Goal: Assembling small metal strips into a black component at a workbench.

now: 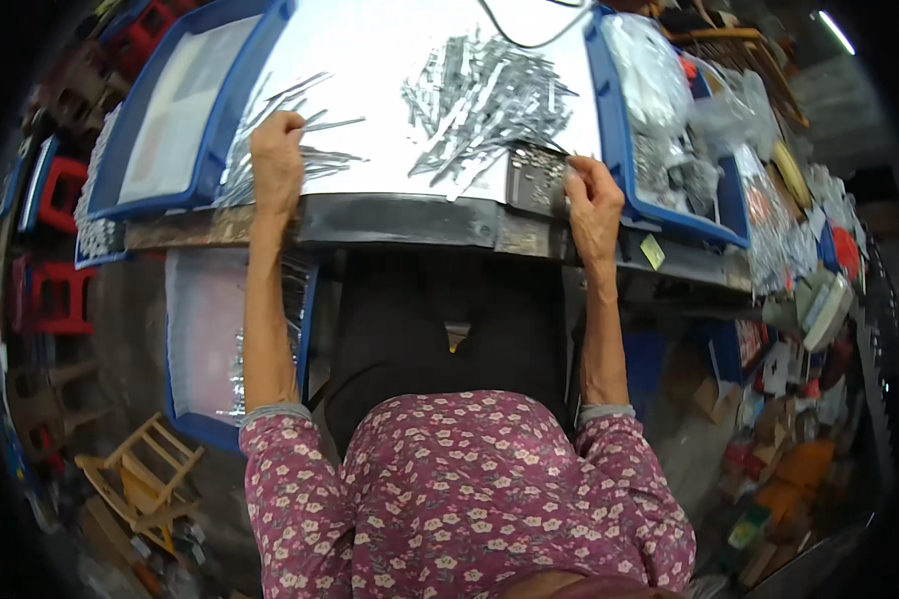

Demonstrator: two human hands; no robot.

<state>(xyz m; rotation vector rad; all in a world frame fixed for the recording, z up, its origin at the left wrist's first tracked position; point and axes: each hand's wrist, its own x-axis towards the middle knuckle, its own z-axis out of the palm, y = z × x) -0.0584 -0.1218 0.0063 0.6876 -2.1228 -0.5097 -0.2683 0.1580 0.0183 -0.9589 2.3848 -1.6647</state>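
My left hand (277, 168) is closed, its fingers curled, over a loose bunch of thin silvery metal strips (322, 162) on the left of the white work surface (370, 70). Whether a strip is between those fingers cannot be seen. At the right, my right hand (596, 205) has its thumb and fingers brought together at the edge of a small dark tray (521, 190) with tiny metallic pieces (547, 172) in it. Anything pinched there is too small to name. A large heap of similar strips (484, 95) lies between my hands, beyond the tray.
Blue bins flank the surface: the left bin (215, 150) has a pale lining, the right bin (619, 130) holds clear plastic bags (649, 75). A dark cable (514, 42) curves across the far edge. Below left sits another blue bin (173, 369), near a wooden folding stool (145, 479).
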